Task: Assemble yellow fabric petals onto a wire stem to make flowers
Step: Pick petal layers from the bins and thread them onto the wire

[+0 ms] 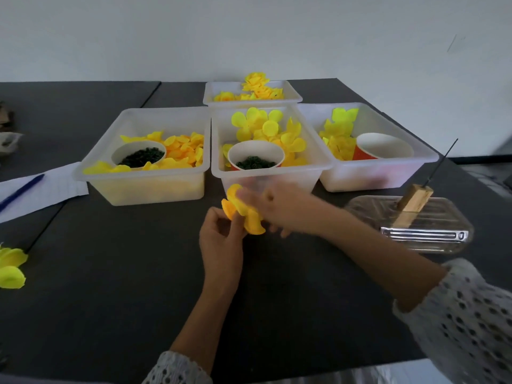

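My left hand (pixel 221 239) pinches a cluster of yellow fabric petals (pixel 243 212) just above the dark table, in front of the middle bin. My right hand (pixel 277 209) is blurred by motion and sits against the right side of the same petals; its fingers look curled at them. No wire stem shows in the cluster; the hands hide its centre. A finished yellow flower (pixel 11 268) on a dark stem lies at the left edge.
Three clear bins (pixel 144 187) (pixel 266 178) (pixel 371 176) hold yellow petals and paper cups of dark green beads; a fourth bin (pixel 291 97) stands behind. A clear plastic tray (pixel 432 239) with a wooden block (pixel 412 203) and spike is at right. Paper and blue pen (pixel 19 191) lie left.
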